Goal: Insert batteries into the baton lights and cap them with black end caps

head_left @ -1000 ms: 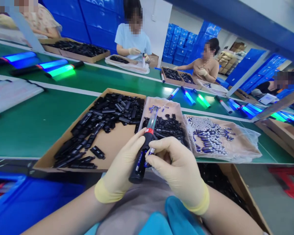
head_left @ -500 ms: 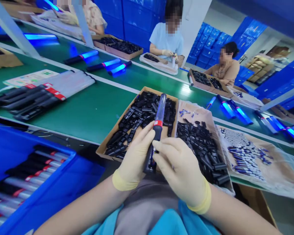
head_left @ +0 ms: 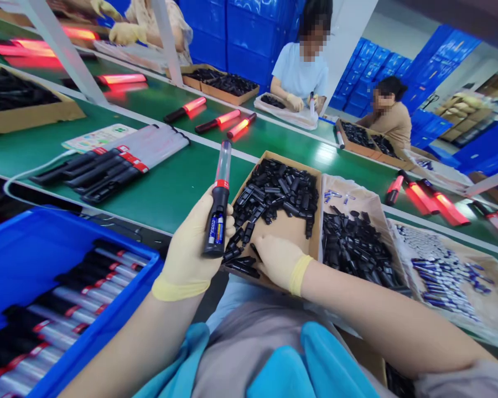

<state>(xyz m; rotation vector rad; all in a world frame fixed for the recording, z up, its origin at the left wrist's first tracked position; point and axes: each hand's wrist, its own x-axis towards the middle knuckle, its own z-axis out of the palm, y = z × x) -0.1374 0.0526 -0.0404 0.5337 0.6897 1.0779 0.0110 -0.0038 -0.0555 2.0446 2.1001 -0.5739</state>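
Observation:
My gloved left hand [head_left: 193, 240] is wrapped round a light stick [head_left: 221, 193] with a clear tube, a red band and a black handle. The handle's compartment faces up and shows batteries [head_left: 216, 228] inside. My gloved right hand [head_left: 279, 260] is at the near edge of a cardboard box [head_left: 290, 226] of black plastic parts [head_left: 288, 185]. Its fingers are pinched at a black piece, partly hidden by the hand.
A blue bin [head_left: 145, 265] of light sticks stands at lower left. Several sticks [head_left: 128, 166] lie on the green bench [head_left: 161, 204]. Trays of black parts [head_left: 348, 243] and batteries [head_left: 444, 282] are at right. People sit across, beyond red-lit sticks [head_left: 228, 119].
My right hand has left the stick and moved down into the box. My left hand, still holding the stick, has shifted left. The compartment's batteries are now visible. Lights on the bench changed from blue to red.

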